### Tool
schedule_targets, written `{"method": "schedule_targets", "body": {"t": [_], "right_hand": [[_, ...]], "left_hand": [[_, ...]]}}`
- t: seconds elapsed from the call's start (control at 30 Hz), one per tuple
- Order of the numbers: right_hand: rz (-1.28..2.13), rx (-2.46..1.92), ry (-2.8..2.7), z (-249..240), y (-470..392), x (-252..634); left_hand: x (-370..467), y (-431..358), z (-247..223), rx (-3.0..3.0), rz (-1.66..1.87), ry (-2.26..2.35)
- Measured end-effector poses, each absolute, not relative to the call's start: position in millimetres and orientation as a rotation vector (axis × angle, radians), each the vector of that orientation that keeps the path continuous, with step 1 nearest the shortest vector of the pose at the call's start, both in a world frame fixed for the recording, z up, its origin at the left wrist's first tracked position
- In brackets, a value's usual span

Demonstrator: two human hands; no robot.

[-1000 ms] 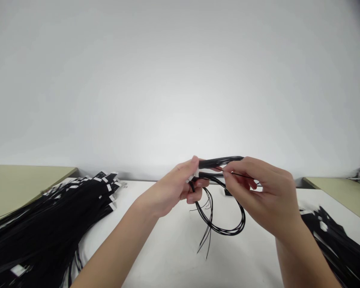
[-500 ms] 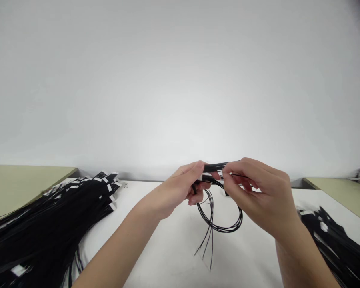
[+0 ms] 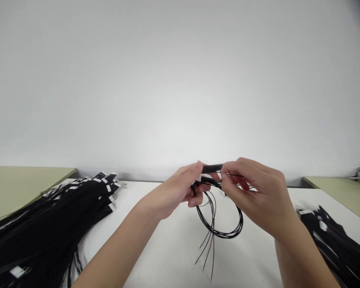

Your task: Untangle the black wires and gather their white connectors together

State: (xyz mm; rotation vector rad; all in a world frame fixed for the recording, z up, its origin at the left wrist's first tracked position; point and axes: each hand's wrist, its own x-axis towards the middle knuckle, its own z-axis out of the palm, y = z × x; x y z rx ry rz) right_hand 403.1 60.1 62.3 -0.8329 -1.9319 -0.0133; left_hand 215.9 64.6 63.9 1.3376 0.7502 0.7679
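Observation:
A coiled bundle of thin black wires (image 3: pixel 228 235) hangs between my hands, above the white table. My left hand (image 3: pixel 190 182) grips the bundle near a small white piece, with the thumb on top. Between finger and thumb, my right hand (image 3: pixel 252 188) pinches a black strand at the right end of the straight section. Several loose wire ends (image 3: pixel 208 248) dangle below the loop. The fingers of my right hand hide part of the wires.
A large heap of black wires with white ends (image 3: pixel 48 220) lies at the left on the white table (image 3: pixel 168 256). Another black wire pile (image 3: pixel 333 240) is at the right. Pale green surfaces (image 3: pixel 342 192) flank the table, and a white wall (image 3: pixel 180 80) rises behind.
My right hand has shifted slightly left, closer to my left hand. The wire loop and its dangling ends hang a little lower, and more loose ends show.

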Motion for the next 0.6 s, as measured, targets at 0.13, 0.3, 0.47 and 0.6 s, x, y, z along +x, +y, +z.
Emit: {"method": "schedule_targets", "body": {"t": [0.13,0.3,0.47,0.6], "right_hand": [[0.017,-0.836,-1.945,62.7,60.6,403.4],[0.024,-0.85,-1.957,63.0,60.0,404.2],[0.034,-0.864,-1.96,62.7,61.2,404.6],[0.027,-0.887,-1.965,61.7,62.4,405.1]], "left_hand": [[215.6,64.1,63.1,1.343,0.761,0.753],[215.8,63.6,63.6,1.34,0.757,0.728],[215.9,64.0,64.5,1.336,0.738,0.742],[216.3,63.7,65.1,1.326,0.743,0.745]]}}
